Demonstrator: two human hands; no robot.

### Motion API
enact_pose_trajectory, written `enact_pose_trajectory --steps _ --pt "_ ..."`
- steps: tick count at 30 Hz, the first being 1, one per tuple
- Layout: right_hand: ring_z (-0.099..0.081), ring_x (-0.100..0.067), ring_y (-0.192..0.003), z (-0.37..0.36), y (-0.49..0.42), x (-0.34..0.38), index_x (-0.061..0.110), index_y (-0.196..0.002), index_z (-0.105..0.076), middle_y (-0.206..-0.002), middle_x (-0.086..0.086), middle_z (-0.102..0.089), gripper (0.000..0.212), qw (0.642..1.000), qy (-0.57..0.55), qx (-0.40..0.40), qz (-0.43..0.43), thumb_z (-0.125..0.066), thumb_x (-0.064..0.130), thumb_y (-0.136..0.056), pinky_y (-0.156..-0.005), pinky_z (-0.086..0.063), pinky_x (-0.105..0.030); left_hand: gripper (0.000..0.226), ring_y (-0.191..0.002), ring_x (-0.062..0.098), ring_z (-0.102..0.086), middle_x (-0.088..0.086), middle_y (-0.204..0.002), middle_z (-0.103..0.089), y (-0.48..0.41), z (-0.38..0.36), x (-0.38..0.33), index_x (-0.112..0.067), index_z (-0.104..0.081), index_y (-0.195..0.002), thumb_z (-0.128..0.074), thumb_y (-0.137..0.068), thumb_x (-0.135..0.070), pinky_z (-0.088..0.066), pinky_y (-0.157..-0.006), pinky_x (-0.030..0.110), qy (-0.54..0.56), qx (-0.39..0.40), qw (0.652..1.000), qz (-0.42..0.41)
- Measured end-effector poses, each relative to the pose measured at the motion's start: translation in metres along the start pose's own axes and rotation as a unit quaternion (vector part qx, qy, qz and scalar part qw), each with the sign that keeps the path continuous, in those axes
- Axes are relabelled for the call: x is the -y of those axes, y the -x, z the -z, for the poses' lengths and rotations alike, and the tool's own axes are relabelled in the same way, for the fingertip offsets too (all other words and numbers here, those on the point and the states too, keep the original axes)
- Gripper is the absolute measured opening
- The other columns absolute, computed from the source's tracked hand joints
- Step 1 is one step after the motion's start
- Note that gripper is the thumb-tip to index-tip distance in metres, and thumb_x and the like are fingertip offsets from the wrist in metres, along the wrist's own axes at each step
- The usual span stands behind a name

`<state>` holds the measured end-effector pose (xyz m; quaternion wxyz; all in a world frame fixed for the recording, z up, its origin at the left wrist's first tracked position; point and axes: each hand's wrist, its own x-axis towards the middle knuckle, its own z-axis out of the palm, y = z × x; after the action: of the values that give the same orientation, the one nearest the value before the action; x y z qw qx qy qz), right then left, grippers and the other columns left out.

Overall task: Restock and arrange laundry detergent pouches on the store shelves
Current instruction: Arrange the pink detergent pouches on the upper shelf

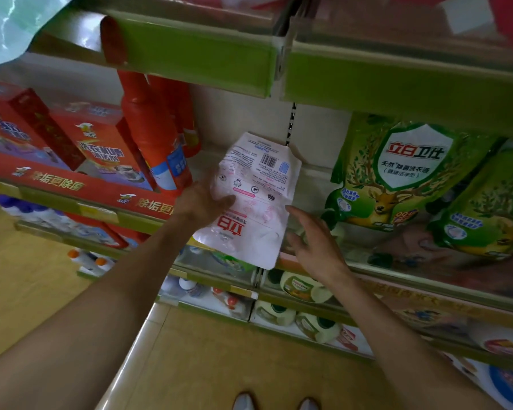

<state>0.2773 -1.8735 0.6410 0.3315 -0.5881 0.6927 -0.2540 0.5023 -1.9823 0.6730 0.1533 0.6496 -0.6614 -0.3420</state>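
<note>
Left hand (pixel 200 202) pinches pink pouch (pixel 251 220) left edge; right hand (pixel 314 247) spread, just beside.

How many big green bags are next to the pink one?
2. One green plastic deer-print pouch stands right of the pink plastic pouch; the second green pouch overlaps it at the far right. More may hide behind them.

Left hand (pixel 203 202) apparently around pink pouch (pixel 259 184)
</note>
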Motion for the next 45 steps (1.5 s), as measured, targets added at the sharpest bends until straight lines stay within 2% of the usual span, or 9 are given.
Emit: enact_pose_trajectory --steps 3,7,12,18,24,33,37,42,45 --pt "-0.044 -0.014 -0.135 0.004 -0.003 0.006 0.032 -0.151 -0.038 -0.153 0.003 -0.042 0.049 0.998 -0.057 -0.021 -0.029 -0.051 0.033 -0.103 -0.101 -0.044 -0.021 0.084 -0.086 0.023 -0.073 0.007 -0.115 -0.069 0.004 -0.002 -0.007 -0.041 -0.022 -0.155 -0.073 -0.092 -0.02 -0.063 -0.065 0.036 0.07 0.044 0.996 -0.042" --pt "-0.051 -0.019 -0.132 0.017 -0.011 0.008 0.03 -0.149 -0.04 -0.149 0.001 -0.05 0.058 0.994 -0.079 -0.043 -0.058 -0.058 0.047 -0.096 -0.109 -0.045 -0.046 0.09 -0.105 0.025 -0.072 0.011 -0.135 -0.063 0.009 -0.014 -0.014 -0.052 -0.024 -0.152 -0.072 -0.089 -0.008 -0.062 -0.086 0.047 0.148 0.113 0.979 -0.085" --pt "-0.055 -0.011 -0.112 0.036 -0.014 0.001 0.019 -0.148 -0.044 -0.142 -0.002 -0.056 0.051 0.993 -0.075 -0.032 -0.088 -0.06 0.029 -0.1 -0.089 -0.045 -0.024 0.067 -0.099 0.011 -0.073 0.001 -0.124 -0.068 0.026 -0.025 -0.021 -0.035 -0.046 -0.148 -0.069 -0.092 -0.004 -0.062 -0.079 0.029 0.304 0.146 0.94 -0.058" --pt "-0.053 -0.009 -0.113 0.037 -0.008 -0.01 0.02 -0.146 -0.045 -0.141 -0.002 -0.056 0.048 0.991 -0.092 0.003 -0.098 -0.059 0.022 -0.1 -0.066 -0.041 -0.006 0.042 -0.102 0.034 -0.074 0.011 -0.113 -0.076 0.041 -0.024 0.003 -0.04 -0.051 -0.142 -0.034 -0.11 -0.019 -0.06 -0.086 0.045 0.37 0.194 0.908 -0.009" --pt "-0.059 -0.025 -0.122 0.031 -0.002 -0.02 0.031 -0.143 -0.048 -0.138 -0.003 -0.06 0.048 0.988 -0.122 -0.013 -0.092 -0.062 0.025 -0.098 -0.101 -0.05 -0.043 0.053 -0.086 0.035 -0.076 0.02 -0.098 -0.076 0.039 -0.017 0.016 -0.038 -0.049 -0.146 -0.027 -0.11 -0.006 -0.064 -0.074 0.04 0.26 0.202 0.942 -0.066" --pt "-0.063 -0.025 -0.118 0.034 -0.003 -0.027 0.025 -0.137 -0.055 -0.132 -0.006 -0.064 0.044 0.979 -0.182 -0.014 -0.094 -0.065 0.013 -0.095 -0.097 -0.053 -0.04 0.073 -0.071 0.004 -0.053 0.008 -0.104 -0.069 0.03 -0.013 0.029 -0.034 -0.04 -0.152 -0.066 -0.092 -0.002 -0.046 -0.063 0.009 -0.153 0.017 0.928 -0.34" --pt "-0.065 -0.024 -0.113 0.034 -0.002 -0.028 0.023 -0.137 -0.055 -0.132 -0.008 -0.064 0.045 0.968 -0.229 -0.011 -0.099 -0.063 0.007 -0.095 -0.083 -0.054 -0.026 0.107 -0.119 0.033 -0.047 0.013 -0.131 -0.049 0.019 -0.016 0.037 -0.047 -0.027 -0.155 -0.089 -0.069 -0.034 -0.048 -0.098 0.05 -0.275 -0.022 0.889 -0.366" --pt "-0.067 -0.019 -0.106 0.035 -0.001 -0.03 0.019 -0.138 -0.056 -0.129 -0.008 -0.065 0.045 0.956 -0.275 -0.006 -0.104 -0.062 0.004 -0.095 -0.078 -0.056 -0.023 0.105 -0.158 0.026 0.003 0.008 -0.171 -0.006 0.014 -0.016 0.03 -0.043 -0.025 -0.157 -0.085 -0.071 -0.051 -0.01 -0.121 0.052 -0.274 0.008 0.883 -0.382" --pt "-0.068 -0.015 -0.103 0.04 0.002 -0.033 0.02 -0.138 -0.057 -0.125 -0.004 -0.068 0.046 0.945 -0.307 0.011 -0.116 -0.062 0.003 -0.095 -0.079 -0.057 -0.023 0.096 -0.158 0.023 -0.001 0.005 -0.17 -0.01 0.008 -0.02 0.024 -0.037 -0.034 -0.155 -0.085 -0.074 -0.047 -0.014 -0.124 0.055 -0.256 0.02 0.871 -0.42"
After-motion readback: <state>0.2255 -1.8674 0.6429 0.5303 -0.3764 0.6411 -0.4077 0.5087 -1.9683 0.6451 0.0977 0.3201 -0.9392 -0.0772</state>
